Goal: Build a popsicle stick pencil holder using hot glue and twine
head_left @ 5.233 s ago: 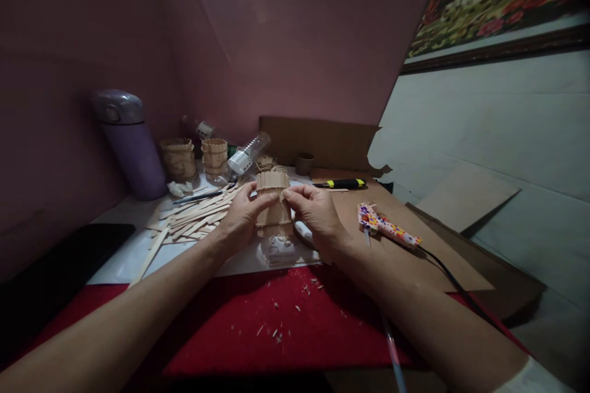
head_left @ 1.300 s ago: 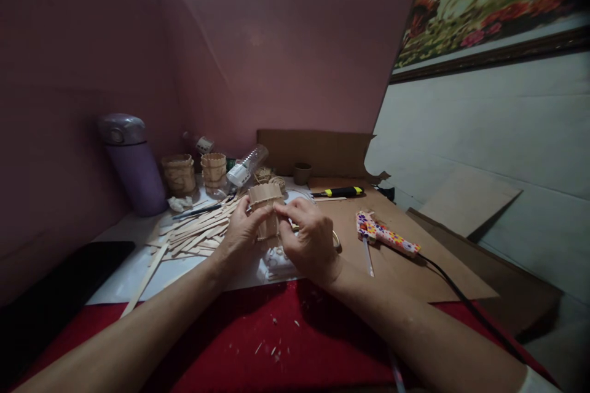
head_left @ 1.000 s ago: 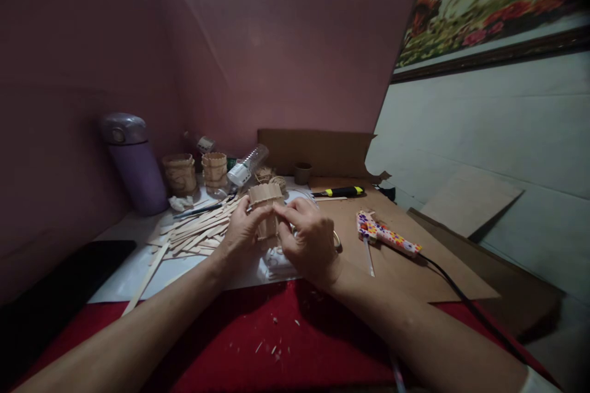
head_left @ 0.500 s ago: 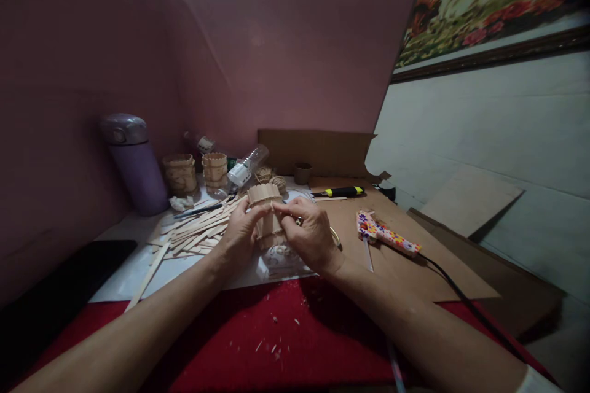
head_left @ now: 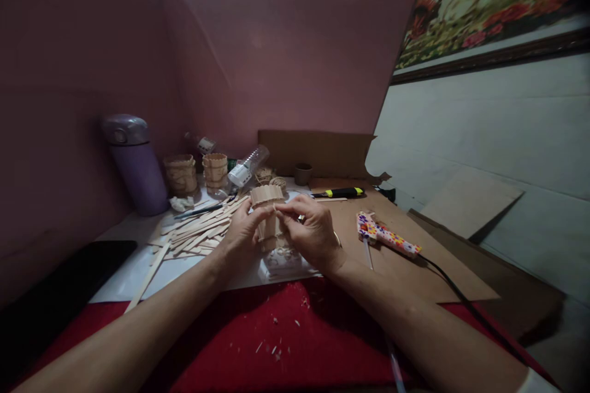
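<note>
A small cup of upright wooden craft sticks stands between my hands, with a thin band around its upper part. My left hand is wrapped round its left side, thumb lying across the front. At the front of the band, my right hand pinches with thumb and forefinger against the cup. A tiny pale end shows between the fingertips, too small to name. Below the cup lies a crumpled white wad. Loose craft sticks are heaped beside my left hand.
Two similar stick cups stand at the back left by a purple flask and a plastic bottle. Twine balls and a brown pot sit behind. On cardboard at right lie a yellow-black cutter and a flowered glue gun.
The cup and both hands have shifted very slightly to the right. My grip on the cup and the pinch at its front stay the same.
</note>
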Demonstrator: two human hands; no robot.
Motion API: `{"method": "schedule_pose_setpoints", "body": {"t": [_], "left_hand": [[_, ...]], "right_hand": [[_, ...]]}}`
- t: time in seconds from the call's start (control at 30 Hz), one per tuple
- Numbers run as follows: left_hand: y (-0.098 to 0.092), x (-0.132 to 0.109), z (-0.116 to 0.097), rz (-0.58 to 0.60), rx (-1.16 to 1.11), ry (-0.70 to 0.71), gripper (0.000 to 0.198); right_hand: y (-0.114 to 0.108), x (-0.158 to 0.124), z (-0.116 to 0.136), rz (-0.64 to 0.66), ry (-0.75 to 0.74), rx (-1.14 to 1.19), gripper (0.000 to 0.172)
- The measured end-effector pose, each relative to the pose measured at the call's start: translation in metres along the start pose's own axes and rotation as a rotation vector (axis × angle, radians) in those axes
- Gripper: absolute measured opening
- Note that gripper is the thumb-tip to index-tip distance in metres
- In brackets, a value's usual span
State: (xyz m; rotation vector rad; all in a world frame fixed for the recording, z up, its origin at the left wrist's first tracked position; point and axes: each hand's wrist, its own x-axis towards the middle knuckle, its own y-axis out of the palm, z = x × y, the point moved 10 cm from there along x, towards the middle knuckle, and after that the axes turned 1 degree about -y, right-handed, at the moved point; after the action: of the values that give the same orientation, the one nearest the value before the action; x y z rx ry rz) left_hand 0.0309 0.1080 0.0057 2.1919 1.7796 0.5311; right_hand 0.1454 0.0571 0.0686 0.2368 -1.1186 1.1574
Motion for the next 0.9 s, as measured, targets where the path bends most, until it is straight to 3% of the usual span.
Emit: {"method": "schedule_pose_setpoints", "body": {"t": [0.9], "left_hand": [[-0.001,0.003,0.004,0.027,0.008,0.03,0.049]], "right_hand": [[0.002,-0.007,0.014,0.038,-0.131,-0.297,0.018]]}}
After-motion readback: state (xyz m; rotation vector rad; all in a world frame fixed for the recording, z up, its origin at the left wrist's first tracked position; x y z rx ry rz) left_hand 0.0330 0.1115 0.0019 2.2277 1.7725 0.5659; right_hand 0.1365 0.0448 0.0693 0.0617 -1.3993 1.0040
